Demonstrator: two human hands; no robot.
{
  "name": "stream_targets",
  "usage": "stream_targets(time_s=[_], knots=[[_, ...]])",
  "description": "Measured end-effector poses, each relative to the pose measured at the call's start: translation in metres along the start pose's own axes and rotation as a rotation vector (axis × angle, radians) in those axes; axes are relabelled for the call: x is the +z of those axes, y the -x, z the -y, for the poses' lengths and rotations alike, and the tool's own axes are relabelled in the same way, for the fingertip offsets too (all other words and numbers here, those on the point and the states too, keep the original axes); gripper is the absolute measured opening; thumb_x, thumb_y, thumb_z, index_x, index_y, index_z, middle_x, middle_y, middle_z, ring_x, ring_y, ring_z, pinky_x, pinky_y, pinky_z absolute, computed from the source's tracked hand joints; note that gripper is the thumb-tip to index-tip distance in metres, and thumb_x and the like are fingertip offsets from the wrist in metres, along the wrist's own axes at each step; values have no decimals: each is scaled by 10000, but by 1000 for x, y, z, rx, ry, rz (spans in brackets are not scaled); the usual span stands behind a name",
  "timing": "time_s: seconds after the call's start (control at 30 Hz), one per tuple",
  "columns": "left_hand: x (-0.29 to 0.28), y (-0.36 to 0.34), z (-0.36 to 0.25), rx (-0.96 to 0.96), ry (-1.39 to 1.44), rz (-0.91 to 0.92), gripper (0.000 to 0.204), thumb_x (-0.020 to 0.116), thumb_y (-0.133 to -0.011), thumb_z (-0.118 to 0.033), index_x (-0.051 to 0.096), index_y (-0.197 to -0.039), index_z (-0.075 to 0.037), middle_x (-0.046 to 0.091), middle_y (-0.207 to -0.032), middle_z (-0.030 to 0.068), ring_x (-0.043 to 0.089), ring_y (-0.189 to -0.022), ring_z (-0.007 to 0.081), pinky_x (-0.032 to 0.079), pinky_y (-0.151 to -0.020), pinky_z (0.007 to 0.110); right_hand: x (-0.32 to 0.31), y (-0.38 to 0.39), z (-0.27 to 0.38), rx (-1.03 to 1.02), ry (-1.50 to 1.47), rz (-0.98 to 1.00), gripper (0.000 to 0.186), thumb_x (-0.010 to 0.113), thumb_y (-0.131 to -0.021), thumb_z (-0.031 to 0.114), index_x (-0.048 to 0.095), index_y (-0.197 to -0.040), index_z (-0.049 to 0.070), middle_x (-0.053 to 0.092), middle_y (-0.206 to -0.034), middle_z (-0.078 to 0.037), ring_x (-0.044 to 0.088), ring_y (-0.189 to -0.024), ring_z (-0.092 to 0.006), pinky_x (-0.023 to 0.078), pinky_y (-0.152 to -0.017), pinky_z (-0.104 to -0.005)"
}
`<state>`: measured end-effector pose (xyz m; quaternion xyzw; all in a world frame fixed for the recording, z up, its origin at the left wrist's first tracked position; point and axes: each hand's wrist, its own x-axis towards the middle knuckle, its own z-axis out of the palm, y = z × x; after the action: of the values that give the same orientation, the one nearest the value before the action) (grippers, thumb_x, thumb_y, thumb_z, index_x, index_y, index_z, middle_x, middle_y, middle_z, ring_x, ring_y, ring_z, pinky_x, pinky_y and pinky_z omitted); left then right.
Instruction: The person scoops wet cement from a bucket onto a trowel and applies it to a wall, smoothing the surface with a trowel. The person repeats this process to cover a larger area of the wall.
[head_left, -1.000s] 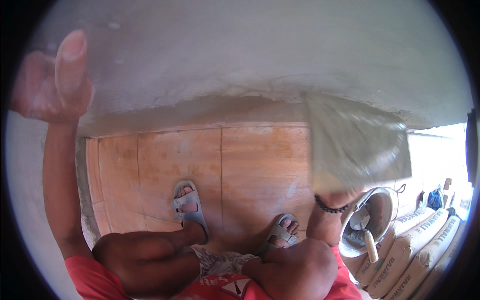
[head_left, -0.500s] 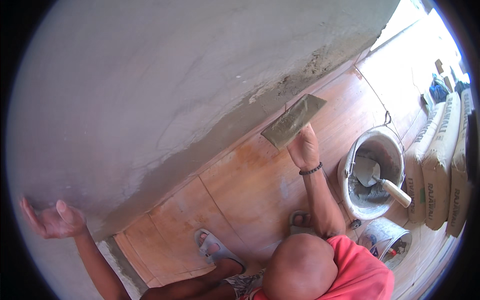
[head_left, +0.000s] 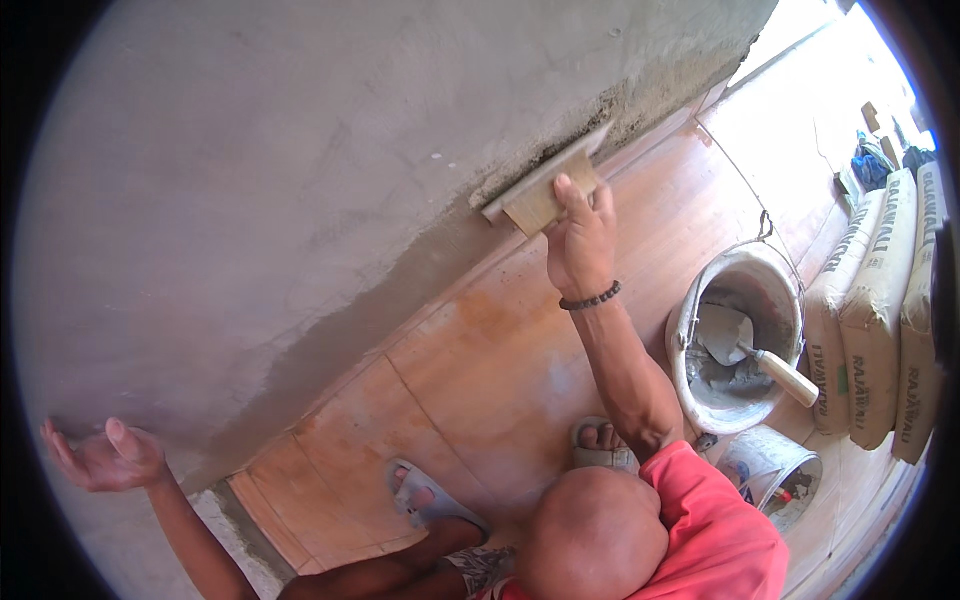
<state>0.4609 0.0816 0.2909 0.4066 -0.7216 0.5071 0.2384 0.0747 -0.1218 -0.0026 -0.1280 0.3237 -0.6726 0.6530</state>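
My right hand (head_left: 582, 240) grips a flat plastering float (head_left: 532, 205) with a tan handle, its long edge against the bottom of the grey plastered wall (head_left: 250, 170), where the surface is dark and rough. My left hand (head_left: 105, 450) is at the lower left, palm upward beside the wall, fingers loosely curved and apart, holding nothing. To the right of my right arm, a bucket (head_left: 681, 340) holds wet grey mortar and a trowel (head_left: 725, 335) with a pale handle.
Paper sacks (head_left: 870, 330) are stacked along the right side, with blue plastic bags (head_left: 868, 160) beyond. A smaller white bucket (head_left: 760, 460) stands by my red sleeve. My sandalled feet (head_left: 430, 500) are on the orange tiled floor (head_left: 460, 370) along the wall's foot.
My view has turned since a second ago. The float in my right hand has moved forward onto the base of the wall and tilted. My left hand now appears lower in view.
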Motion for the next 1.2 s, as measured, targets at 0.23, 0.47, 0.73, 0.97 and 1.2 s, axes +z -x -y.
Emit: stream_targets(time_s=[0.23,0.47,0.73,0.97,1.2], knots=[[-12,-2,11,44,-121,45,490,643,-862,-132,442,-1241,105,475,-1304,240,512,-1183,362,407,-1020,459,9,52,87,-308,-135,284,447,563,-944,123,381,-1342,35,572,-1181,-76,574,-1053,-208,481,-922,-383],[4,1,0,-16,25,-40,524,657,-854,-145,448,-1263,107,486,-1294,232,519,-1178,366,408,-1019,451,-107,18,-15,89,-116,81,408,570,-935,96,418,-1312,55,551,-1217,-57,517,-1147,-204,425,-1004,-383],[-11,-7,4,10,-12,-10,474,660,-854,-117,456,-1238,74,483,-1278,227,511,-1170,369,415,-1001,449,-41,14,-51,158,-75,57,365,557,-951,134,424,-1278,37,521,-1243,-77,510,-1157,-212,434,-982,-401],[-16,2,9,-40,-14,-11,426,679,-839,-87,486,-1189,59,498,-1256,218,519,-1135,337,415,-986,427,58,48,10,2,14,59,317,631,-910,138,464,-1154,24,548,-1081,-70,527,-969,-128,460,-812,-316],[-28,44,34,-204,45,-41,380,699,-823,-58,515,-1140,44,513,-1233,209,527,-1099,305,415,-970,405,37,88,48,-201,-186,340,441,611,-910,98,425,-1303,26,550,-1236,-91,557,-1091,-201,469,-930,-350]])
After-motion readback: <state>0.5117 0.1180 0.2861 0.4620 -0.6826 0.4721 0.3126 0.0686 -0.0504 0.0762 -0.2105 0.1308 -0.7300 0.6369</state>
